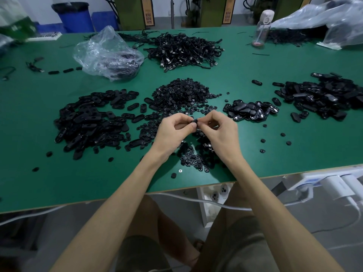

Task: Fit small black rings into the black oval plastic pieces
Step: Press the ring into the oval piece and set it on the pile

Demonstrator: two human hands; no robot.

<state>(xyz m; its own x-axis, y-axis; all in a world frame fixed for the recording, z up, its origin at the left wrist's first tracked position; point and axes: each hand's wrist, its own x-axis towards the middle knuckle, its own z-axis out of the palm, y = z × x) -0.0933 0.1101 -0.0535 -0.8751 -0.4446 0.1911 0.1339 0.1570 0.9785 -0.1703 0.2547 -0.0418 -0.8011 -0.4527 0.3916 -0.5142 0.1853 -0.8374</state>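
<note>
A worker's left hand (174,130) and right hand (219,132) meet fingertip to fingertip above a green worktable (294,154). Both have their fingers curled in and pinch a single oval plastic piece (196,121) between them. The piece is held clear of the table, apparently so that one hand can steady it while the other presses a ring home. Whether a ring is already seated under the right fingertips is too small to tell. The stock is laid out within arm's reach. A loose heap of small black rings (182,95) lies just beyond the knuckles and spills beneath both wrists. A broad pile of unfilled ovals (88,120) sits out to the left of the left hand, placed for that hand to draw from. To the right of the right hand, a smaller cluster of glossier ovals (249,111) looks like the drop-off for finished pieces, with a larger dark pile (324,97) farther out on the same side. Well beyond the hands lie a tangle of black cables (184,50), a crumpled clear plastic bag (108,54) and a capped water bottle (262,28). Judging by the size of the heaps, the job is far from finished.
</note>
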